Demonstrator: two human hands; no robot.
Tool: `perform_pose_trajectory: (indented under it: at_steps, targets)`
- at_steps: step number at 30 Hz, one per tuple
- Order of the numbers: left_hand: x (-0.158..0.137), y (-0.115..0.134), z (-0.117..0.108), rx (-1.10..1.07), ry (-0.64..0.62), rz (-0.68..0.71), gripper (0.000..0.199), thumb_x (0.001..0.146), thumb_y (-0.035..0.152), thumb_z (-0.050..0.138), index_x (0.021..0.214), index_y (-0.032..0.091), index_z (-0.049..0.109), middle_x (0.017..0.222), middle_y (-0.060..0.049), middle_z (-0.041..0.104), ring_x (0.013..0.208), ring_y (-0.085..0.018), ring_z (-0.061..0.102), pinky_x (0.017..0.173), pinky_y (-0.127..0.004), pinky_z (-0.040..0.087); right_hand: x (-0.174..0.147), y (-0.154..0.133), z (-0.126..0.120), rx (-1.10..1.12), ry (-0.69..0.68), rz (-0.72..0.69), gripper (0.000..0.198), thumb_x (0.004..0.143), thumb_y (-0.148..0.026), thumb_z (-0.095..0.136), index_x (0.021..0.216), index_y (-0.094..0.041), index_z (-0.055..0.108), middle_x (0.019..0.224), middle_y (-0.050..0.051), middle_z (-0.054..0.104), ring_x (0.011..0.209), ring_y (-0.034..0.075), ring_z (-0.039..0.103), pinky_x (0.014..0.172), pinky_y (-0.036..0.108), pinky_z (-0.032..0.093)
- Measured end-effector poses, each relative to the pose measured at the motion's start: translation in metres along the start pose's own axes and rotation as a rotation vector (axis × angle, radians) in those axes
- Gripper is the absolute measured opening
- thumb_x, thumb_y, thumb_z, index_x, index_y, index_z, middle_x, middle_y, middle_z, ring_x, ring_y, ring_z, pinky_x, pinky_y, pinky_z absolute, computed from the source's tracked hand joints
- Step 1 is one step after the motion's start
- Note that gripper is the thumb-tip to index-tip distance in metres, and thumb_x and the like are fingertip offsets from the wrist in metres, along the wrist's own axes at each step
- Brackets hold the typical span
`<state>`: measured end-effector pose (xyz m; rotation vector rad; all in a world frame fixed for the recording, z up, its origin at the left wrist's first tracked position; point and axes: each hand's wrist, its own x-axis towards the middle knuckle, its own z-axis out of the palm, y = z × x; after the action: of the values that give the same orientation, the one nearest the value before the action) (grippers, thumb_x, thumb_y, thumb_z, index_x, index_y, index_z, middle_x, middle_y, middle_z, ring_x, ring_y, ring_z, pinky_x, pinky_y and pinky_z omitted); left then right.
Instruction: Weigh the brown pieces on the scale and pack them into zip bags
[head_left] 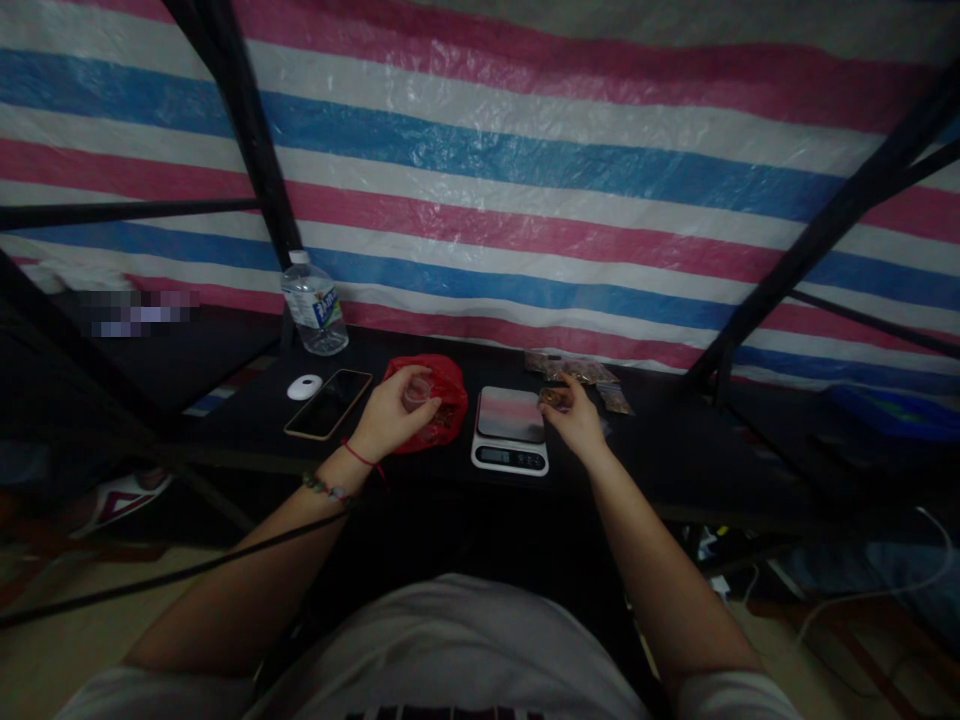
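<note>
My left hand (396,408) is closed round a small clear plastic cup (417,392), held over an open red plastic bag (448,385) with loose brown bits inside. Pinched in my right hand (573,412) is a small clear packet (553,397) with brownish contents, just right of the scale's plate. The white digital scale (511,458) lies between my hands, its metal plate bare and its display too dim to read. Behind my right hand several small filled packets (592,371) lie in a row, with one more packet (616,399) nearer to me.
A clear bottle (315,308) stands at the back left. In front of it are a white oval object (304,387) and a phone (328,404). Black metal posts (259,150) frame the black table, and a striped plastic sheet (495,180) hangs behind. Something blue (892,412) lies far right.
</note>
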<state>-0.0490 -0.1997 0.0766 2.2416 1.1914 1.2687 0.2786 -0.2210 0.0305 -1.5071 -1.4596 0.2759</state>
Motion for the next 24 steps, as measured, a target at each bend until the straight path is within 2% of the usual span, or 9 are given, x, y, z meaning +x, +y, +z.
perform_pose_trajectory:
  at_steps: [3,5,7,9,11,13,17,20,24]
  targets:
    - [-0.001,0.007,-0.002,0.025,-0.004,-0.008,0.045,0.077,0.041,0.059,0.113,0.016,0.055,0.093,-0.005,0.065,0.078,-0.018,0.063,0.074,-0.031,0.051,0.002,0.005,-0.002,-0.003,0.008,0.013,0.07,0.069,-0.03,0.068,0.134,-0.02,0.043,0.101,0.007,0.069,0.087,0.022,0.066,0.08,0.038,0.053]
    - [-0.005,0.02,0.003,0.059,-0.072,0.013,0.046,0.076,0.039,0.059,0.116,0.016,0.054,0.095,-0.006,0.066,0.08,-0.019,0.064,0.075,-0.031,0.051,0.004,0.009,-0.004,-0.022,0.028,0.021,0.07,0.069,-0.031,0.069,0.134,-0.021,0.044,0.1,0.007,0.069,0.086,0.022,0.066,0.08,0.038,0.052]
    - [-0.012,0.038,0.016,0.099,-0.25,0.088,0.048,0.075,0.034,0.058,0.12,0.017,0.053,0.1,-0.007,0.067,0.085,-0.02,0.065,0.078,-0.031,0.051,0.006,0.012,-0.006,-0.042,0.046,0.025,0.069,0.069,-0.031,0.069,0.133,-0.021,0.044,0.1,0.007,0.069,0.085,0.021,0.066,0.082,0.039,0.052]
    - [-0.021,0.058,0.036,0.17,-0.494,0.188,0.052,0.074,0.032,0.057,0.125,0.021,0.051,0.105,-0.007,0.067,0.091,-0.022,0.065,0.081,-0.031,0.051,0.008,0.014,-0.009,-0.051,0.051,0.025,0.069,0.069,-0.031,0.069,0.133,-0.022,0.044,0.1,0.006,0.068,0.085,0.021,0.066,0.082,0.039,0.051]
    - [-0.03,0.074,0.061,0.279,-0.694,0.243,0.057,0.073,0.036,0.057,0.128,0.025,0.05,0.099,-0.007,0.07,0.086,-0.025,0.067,0.074,-0.033,0.052,0.008,0.016,-0.011,-0.053,0.048,0.02,0.069,0.069,-0.031,0.068,0.133,-0.021,0.044,0.1,0.006,0.068,0.085,0.021,0.066,0.082,0.039,0.051]
    - [-0.036,0.085,0.085,0.372,-0.81,0.297,0.066,0.07,0.043,0.058,0.131,0.022,0.047,0.093,-0.011,0.07,0.083,-0.029,0.067,0.069,-0.036,0.052,0.008,0.017,-0.011,-0.054,0.046,0.02,0.069,0.069,-0.031,0.068,0.133,-0.021,0.044,0.099,0.006,0.068,0.085,0.021,0.066,0.082,0.038,0.051]
    - [-0.039,0.091,0.114,0.468,-0.85,0.292,0.07,0.067,0.046,0.059,0.13,0.019,0.044,0.085,-0.013,0.069,0.076,-0.032,0.067,0.062,-0.037,0.05,0.008,0.02,-0.01,-0.047,0.046,0.021,0.071,0.069,-0.031,0.069,0.134,-0.021,0.042,0.1,0.006,0.068,0.083,0.02,0.066,0.081,0.038,0.052]
    - [-0.038,0.092,0.119,0.499,-0.838,0.28,0.069,0.066,0.047,0.059,0.127,0.019,0.045,0.084,-0.013,0.068,0.075,-0.033,0.067,0.061,-0.039,0.05,0.009,0.023,-0.008,-0.035,0.043,0.019,0.072,0.068,-0.031,0.069,0.134,-0.021,0.042,0.1,0.006,0.069,0.085,0.02,0.066,0.082,0.037,0.051]
    - [-0.039,0.097,0.118,0.532,-0.862,0.294,0.081,0.064,0.048,0.059,0.135,0.016,0.036,0.084,-0.016,0.068,0.076,-0.035,0.067,0.06,-0.041,0.051,0.011,0.024,-0.008,-0.023,0.034,0.021,0.072,0.068,-0.031,0.069,0.134,-0.02,0.042,0.1,0.006,0.068,0.085,0.02,0.066,0.082,0.037,0.051]
